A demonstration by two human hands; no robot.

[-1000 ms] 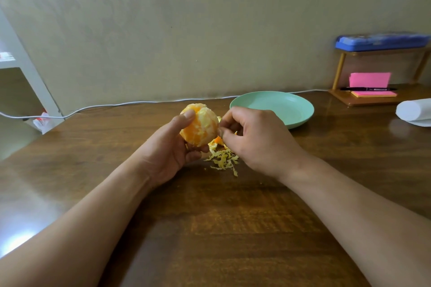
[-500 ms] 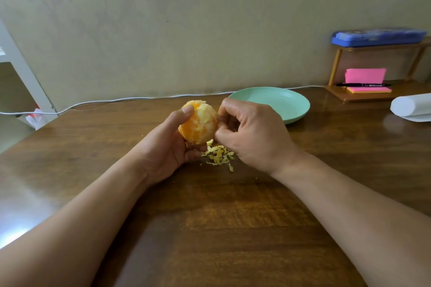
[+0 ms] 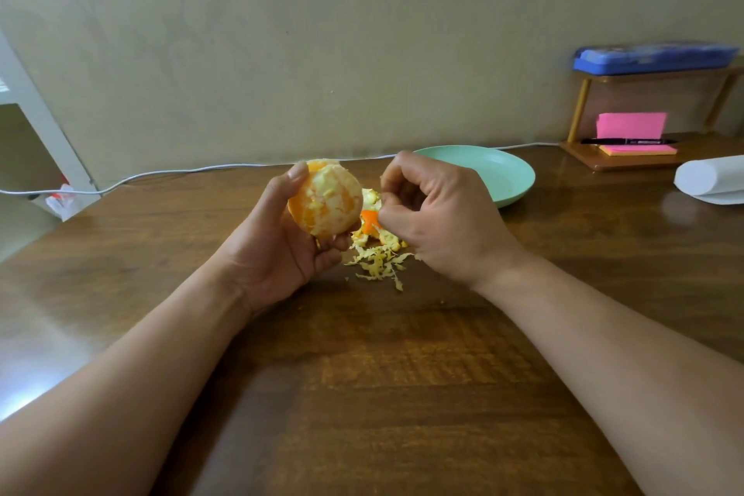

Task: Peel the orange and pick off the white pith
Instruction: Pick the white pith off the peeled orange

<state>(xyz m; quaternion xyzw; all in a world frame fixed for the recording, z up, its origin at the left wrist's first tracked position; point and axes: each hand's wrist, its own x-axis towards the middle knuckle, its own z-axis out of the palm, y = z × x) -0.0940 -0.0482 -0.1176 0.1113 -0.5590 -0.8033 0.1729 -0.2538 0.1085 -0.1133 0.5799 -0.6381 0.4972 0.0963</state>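
My left hand (image 3: 277,254) holds the peeled orange (image 3: 328,203) up above the wooden table (image 3: 402,374), thumb on its top and fingers under it. Pale pith streaks still cover parts of the fruit. My right hand (image 3: 439,217) hovers just right of the orange without touching it. Its fingers are curled, with thumb and forefinger pinched together on what looks like a tiny shred of pith. Below and between the hands lies a heap of peel and pith scraps (image 3: 378,258), including a bright orange peel piece (image 3: 368,221).
A mint-green plate (image 3: 507,173) sits behind my right hand. A white cable (image 3: 181,171) runs along the wall. At the far right are a small wooden shelf (image 3: 644,161) with pink sticky notes, a pen and a blue case, and a white paper roll (image 3: 708,177).
My right hand has drawn away to the right from the orange, which it was touching before. My left hand has turned the orange slightly and raised it.
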